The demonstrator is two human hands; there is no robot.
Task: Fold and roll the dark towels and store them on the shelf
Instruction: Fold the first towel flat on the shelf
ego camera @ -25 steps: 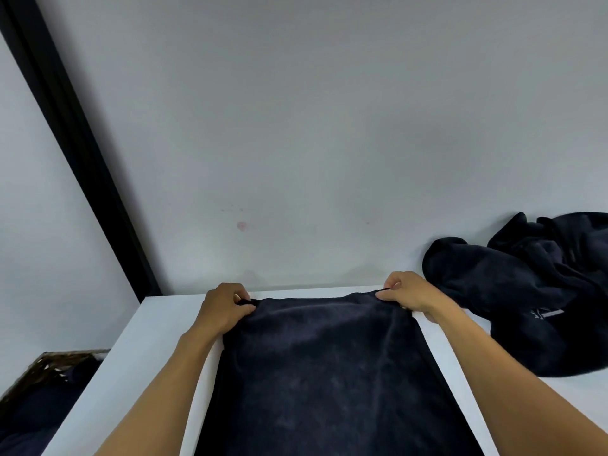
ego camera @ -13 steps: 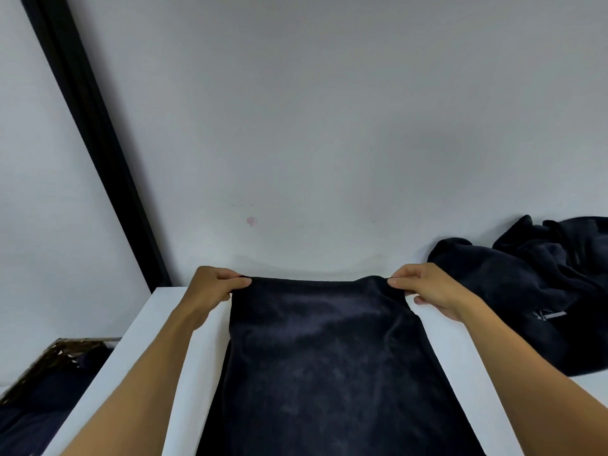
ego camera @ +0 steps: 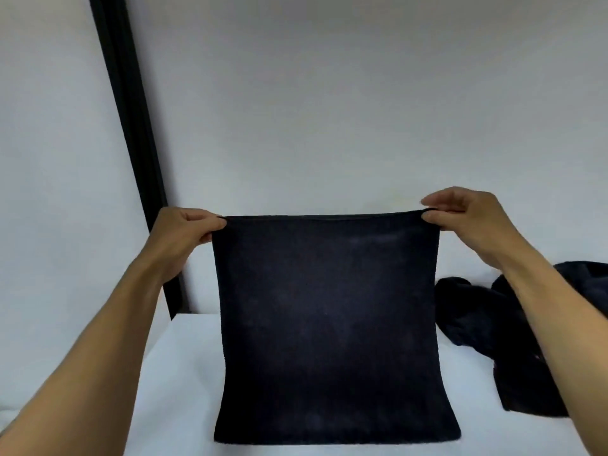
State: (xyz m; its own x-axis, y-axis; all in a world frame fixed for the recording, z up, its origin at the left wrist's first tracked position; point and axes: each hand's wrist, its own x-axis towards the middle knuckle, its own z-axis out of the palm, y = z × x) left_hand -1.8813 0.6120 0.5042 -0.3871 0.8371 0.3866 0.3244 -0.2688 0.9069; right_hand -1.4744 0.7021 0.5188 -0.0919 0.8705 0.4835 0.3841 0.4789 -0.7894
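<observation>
dark towel [ego camera: 325, 324] held upright at centre, bottom edge on white table [ego camera: 177, 373], left hand [ego camera: 184, 232] pinching top corner at 9 o'clock, right hand [ego camera: 467, 218] pinching the other at 3 o'clock, arms spread, crumpled towel pile [ego camera: 467, 311] at 4 o'clock

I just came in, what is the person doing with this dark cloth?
A person holds a dark towel up by its top corners: the left hand pinches one corner, the right hand the other. Its lower end reaches the white table. A crumpled pile of dark towels lies to the right, not yet folded.
</observation>
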